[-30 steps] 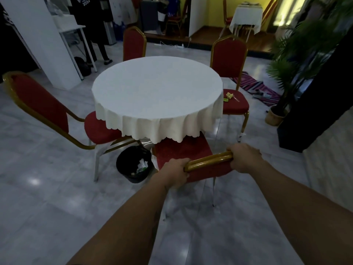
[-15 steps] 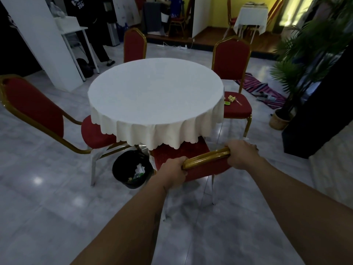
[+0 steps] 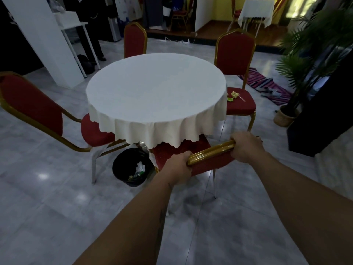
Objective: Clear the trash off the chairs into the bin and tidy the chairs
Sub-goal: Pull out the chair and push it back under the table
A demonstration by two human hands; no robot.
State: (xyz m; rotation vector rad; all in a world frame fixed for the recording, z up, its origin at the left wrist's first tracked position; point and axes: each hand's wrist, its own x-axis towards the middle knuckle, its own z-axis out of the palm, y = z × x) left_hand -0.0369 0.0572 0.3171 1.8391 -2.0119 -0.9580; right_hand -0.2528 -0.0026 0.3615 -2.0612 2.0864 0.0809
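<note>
Head view: both hands (image 3: 179,165) have pushed the near chair (image 3: 210,152) further under the table (image 3: 156,88).

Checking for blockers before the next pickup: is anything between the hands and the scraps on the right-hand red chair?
Both the left hand and right hand grip the gold top rail of the near red chair. The yellow and green scraps lie uncovered on the right red chair's seat; only the white-clothed round table's edge overhangs beside them. Nothing blocks access.
</note>
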